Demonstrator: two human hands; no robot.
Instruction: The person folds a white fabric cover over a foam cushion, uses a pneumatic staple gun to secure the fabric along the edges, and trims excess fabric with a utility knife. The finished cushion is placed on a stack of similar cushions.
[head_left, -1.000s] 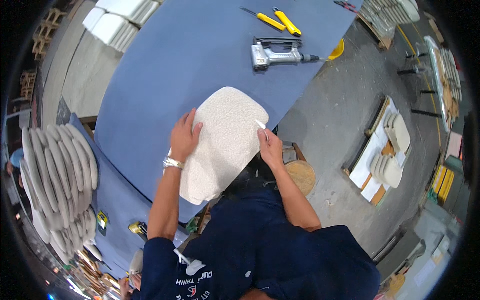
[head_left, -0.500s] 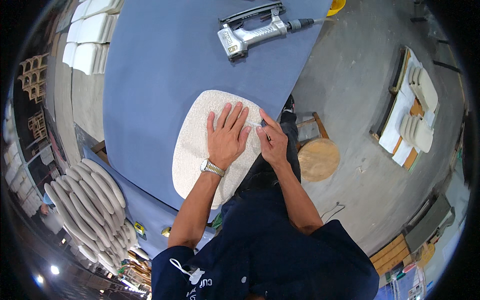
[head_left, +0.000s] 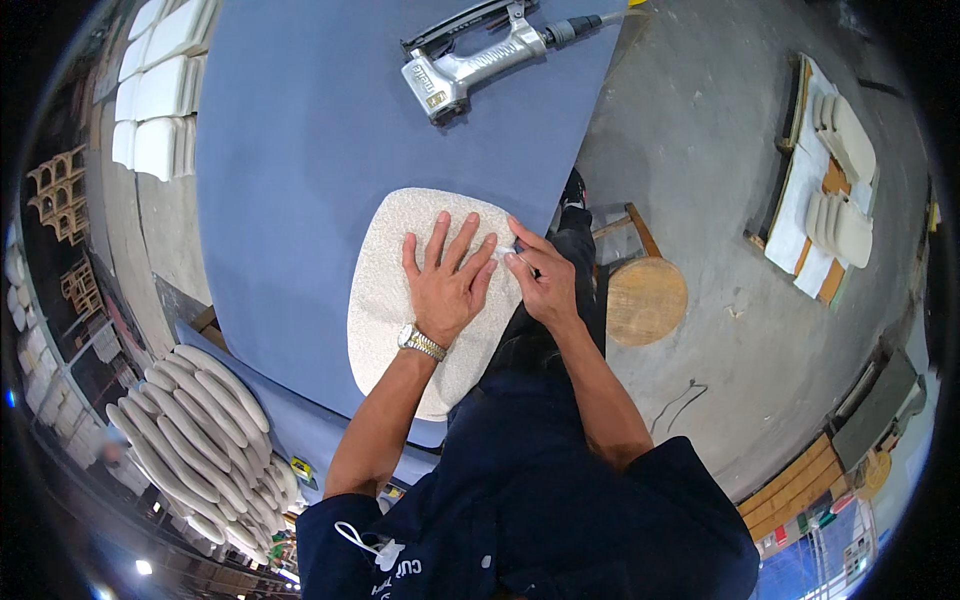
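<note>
A cream, rounded fabric-covered seat pad (head_left: 395, 290) lies on the blue table (head_left: 320, 130) near its front edge. My left hand (head_left: 448, 282) presses flat on the pad with fingers spread; a metal watch is on that wrist. My right hand (head_left: 540, 280) is at the pad's right edge, fingers pinched on a small thin white object that I cannot identify. The two hands almost touch at the fingertips.
A silver pneumatic staple gun (head_left: 470, 65) with a hose lies at the table's far end. A round wooden stool (head_left: 645, 298) stands right of me on the concrete floor. Stacks of white pads (head_left: 200, 435) sit lower left, more on a pallet (head_left: 830, 190) at right.
My left hand slid from the pad's left edge onto its middle and now lies flat. My head has moved closer over the table, so the pad and staple gun appear larger.
</note>
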